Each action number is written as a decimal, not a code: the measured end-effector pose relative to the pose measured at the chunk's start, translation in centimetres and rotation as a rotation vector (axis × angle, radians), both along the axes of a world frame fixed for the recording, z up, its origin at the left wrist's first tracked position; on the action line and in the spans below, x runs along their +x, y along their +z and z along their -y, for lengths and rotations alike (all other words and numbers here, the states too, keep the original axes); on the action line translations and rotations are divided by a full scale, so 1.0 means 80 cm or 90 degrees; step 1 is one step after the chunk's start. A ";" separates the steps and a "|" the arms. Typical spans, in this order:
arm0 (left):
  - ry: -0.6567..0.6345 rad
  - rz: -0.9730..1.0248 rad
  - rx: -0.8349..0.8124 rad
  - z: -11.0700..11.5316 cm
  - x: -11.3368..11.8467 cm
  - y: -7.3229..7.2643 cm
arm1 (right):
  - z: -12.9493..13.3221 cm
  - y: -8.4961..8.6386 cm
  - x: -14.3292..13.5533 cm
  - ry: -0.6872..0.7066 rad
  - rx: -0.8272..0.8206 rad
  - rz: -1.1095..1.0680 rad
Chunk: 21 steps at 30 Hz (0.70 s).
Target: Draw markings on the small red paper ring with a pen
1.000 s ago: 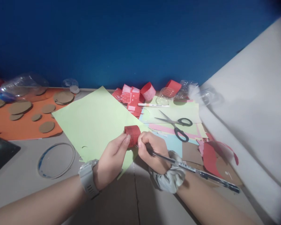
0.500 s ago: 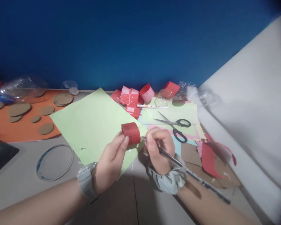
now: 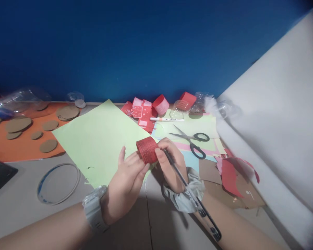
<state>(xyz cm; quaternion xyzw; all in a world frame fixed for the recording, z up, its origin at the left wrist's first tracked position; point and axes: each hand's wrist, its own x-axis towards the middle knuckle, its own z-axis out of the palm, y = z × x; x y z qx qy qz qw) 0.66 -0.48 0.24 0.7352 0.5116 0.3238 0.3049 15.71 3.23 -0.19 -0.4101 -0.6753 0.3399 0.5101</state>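
Blue wall (image 3: 146, 52) rose behind a grey surface (image 3: 13, 211). Red ring (image 3: 147, 150), tilted, dark lines across its side, sat between the hands, over the right corner of a green sheet (image 3: 101, 139). Left hand (image 3: 125, 189): one finger raised apart, others against the ring; whether clamped, could not tell. Right hand (image 3: 172, 165) clamped a pen (image 3: 182, 177), fingertips touching the ring. Pen tip was hidden; black device (image 3: 0, 177) was cut off left.

On my feed: chunky pale-grey watch (image 3: 94, 211), wide strap, small dark slots, case glossy but too blurred for me to read. Left hand (image 3: 126, 189) and left forearm (image 3: 47, 225), either side of the watch, bare. Right of the watch: pale grey-green fabric scrunchie (image 3: 197, 184), puckered, slight sheen, between bare right hand (image 3: 172, 166) and bare right forearm (image 3: 232, 218).
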 end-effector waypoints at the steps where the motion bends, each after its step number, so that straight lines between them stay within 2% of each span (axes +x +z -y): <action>1: 0.003 -0.006 -0.001 0.001 0.000 0.000 | 0.000 0.001 -0.001 -0.006 0.008 0.010; 4: 0.038 0.037 0.012 0.002 -0.002 -0.001 | 0.001 0.002 -0.001 -0.007 0.061 0.035; 9: 0.108 0.241 0.021 0.004 -0.010 -0.001 | 0.006 0.000 -0.001 0.097 0.125 0.108; 12: 0.138 0.252 0.044 0.002 -0.011 -0.001 | 0.007 -0.001 -0.001 0.100 0.128 0.119; 18: 0.019 0.189 0.092 -0.007 -0.008 -0.005 | 0.004 -0.005 0.001 0.014 0.082 0.026; 21: -0.004 0.171 0.075 -0.008 -0.007 -0.006 | 0.002 -0.003 0.000 -0.011 0.059 0.014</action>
